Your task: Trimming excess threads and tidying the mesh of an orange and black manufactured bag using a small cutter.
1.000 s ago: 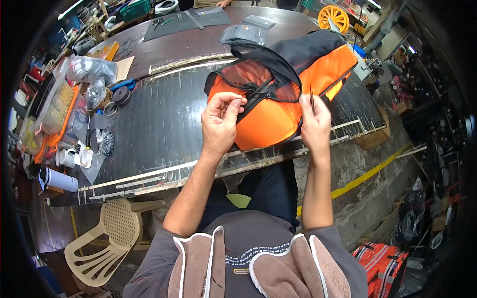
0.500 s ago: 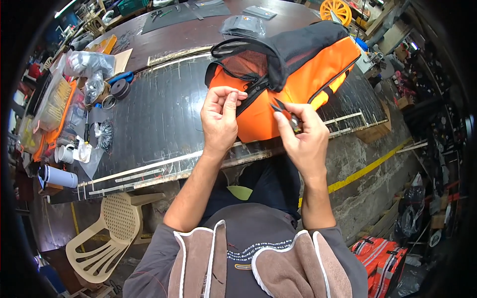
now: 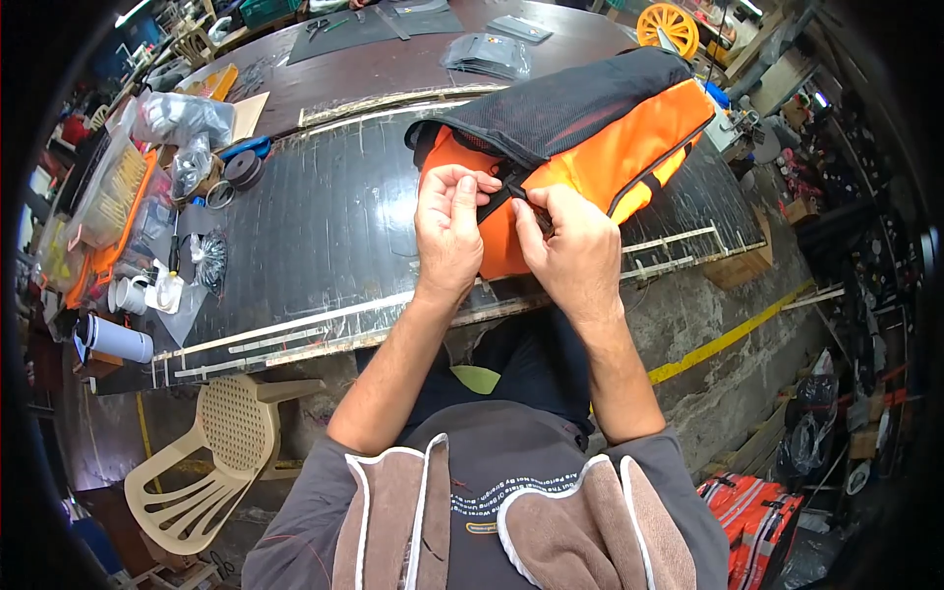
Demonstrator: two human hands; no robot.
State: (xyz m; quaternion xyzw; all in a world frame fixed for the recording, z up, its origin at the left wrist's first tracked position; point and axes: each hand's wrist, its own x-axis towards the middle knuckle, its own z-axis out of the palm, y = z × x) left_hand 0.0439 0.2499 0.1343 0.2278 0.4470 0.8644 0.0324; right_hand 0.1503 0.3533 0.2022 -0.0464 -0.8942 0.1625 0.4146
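An orange bag with a black mesh top (image 3: 590,118) lies across the table's front right part. My left hand (image 3: 450,231) is closed in a pinch at the bag's near left corner, by its black trim; what sits between the fingertips is too small to make out. Close on its right, my right hand (image 3: 575,251) is closed round small thread snips (image 3: 514,187). Their dark blades point at my left fingertips, and most of the tool is hidden in the hand.
Along the left edge of the dark table (image 3: 324,226) are clear plastic boxes (image 3: 108,202), a tape roll (image 3: 242,169), mugs (image 3: 128,295) and a white tumbler (image 3: 118,341). Flat grey packets (image 3: 489,56) lie behind the bag. A beige plastic chair (image 3: 231,433) stands at the near left.
My right hand has moved left and up, bringing the snips to my left fingertips. The bag's raised mesh flap now lies down over its top. My left hand has shifted slightly right.
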